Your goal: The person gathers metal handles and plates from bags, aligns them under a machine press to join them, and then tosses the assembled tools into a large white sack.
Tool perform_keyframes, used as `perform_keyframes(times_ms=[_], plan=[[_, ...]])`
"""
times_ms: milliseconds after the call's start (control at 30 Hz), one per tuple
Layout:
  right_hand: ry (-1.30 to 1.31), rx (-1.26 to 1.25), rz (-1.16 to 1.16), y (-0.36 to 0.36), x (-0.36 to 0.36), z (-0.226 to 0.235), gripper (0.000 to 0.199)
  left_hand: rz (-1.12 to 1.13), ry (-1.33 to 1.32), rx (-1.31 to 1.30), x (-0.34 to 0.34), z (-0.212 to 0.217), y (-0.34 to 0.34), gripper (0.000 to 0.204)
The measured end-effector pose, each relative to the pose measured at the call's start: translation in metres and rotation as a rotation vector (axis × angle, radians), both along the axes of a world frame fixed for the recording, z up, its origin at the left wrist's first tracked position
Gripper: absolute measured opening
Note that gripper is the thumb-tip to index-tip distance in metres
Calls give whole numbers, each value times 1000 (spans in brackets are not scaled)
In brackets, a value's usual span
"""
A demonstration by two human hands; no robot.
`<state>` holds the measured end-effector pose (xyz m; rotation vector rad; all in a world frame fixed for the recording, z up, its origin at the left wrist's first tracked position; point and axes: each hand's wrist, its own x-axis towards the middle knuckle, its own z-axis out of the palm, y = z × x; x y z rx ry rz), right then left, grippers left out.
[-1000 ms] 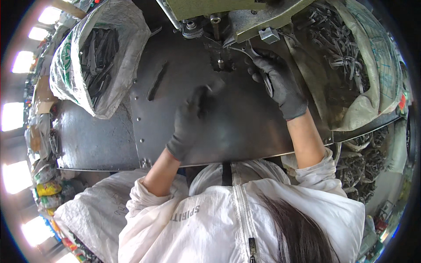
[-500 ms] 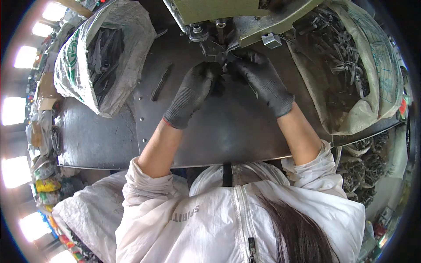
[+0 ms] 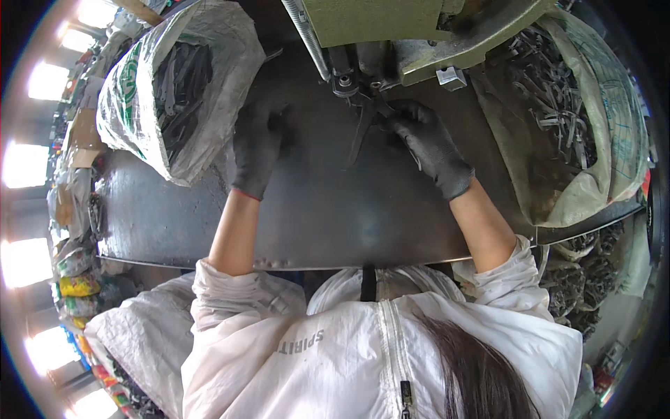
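My right hand (image 3: 434, 150), in a dark grey work glove, is closed at the head of a green machine (image 3: 380, 21). A thin metal strip (image 3: 414, 155) shows along its palm side. A longer dark, flat piece (image 3: 359, 140) slants down from the machine's tip, just left of my right fingertips; whether they touch it is unclear. My left hand (image 3: 255, 150), gloved alike, is over the metal tabletop (image 3: 314, 216) beside the left sack. Motion smears its fingers, so what they hold, if anything, cannot be made out.
An open white woven sack (image 3: 241, 42) of dark flat metal pieces (image 3: 183, 91) stands at the left. At the right, another open sack (image 3: 520, 178) holds many thin metal parts (image 3: 558, 105). A small metal block (image 3: 451, 78) sticks out under the machine arm. More bundled parts (image 3: 569, 279) lie below the table's right edge.
My left hand has left the machine's tip and moved left, over where a dark strip lay on the table. My right hand has stayed near the tip. The slanting dark piece now shows.
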<state>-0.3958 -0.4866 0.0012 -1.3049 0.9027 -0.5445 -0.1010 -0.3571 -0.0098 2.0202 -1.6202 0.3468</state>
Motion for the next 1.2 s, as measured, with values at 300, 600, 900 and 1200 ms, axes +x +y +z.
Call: perform_keyframes(times_ms=[300, 600, 900, 1200], plan=[[-126, 99, -4, 15, 1, 35, 26, 161, 326, 244, -4, 7, 24, 26], [-14, 60, 11, 13, -9, 14, 30, -76, 731, 267, -43, 53, 20, 30], [-74, 54, -27, 21, -5, 0, 36, -400, 1138, 577, -96, 78, 3, 31], [932, -1356, -115, -121, -119, -13, 39, -283, 1203, 335, -91, -18, 20, 33]])
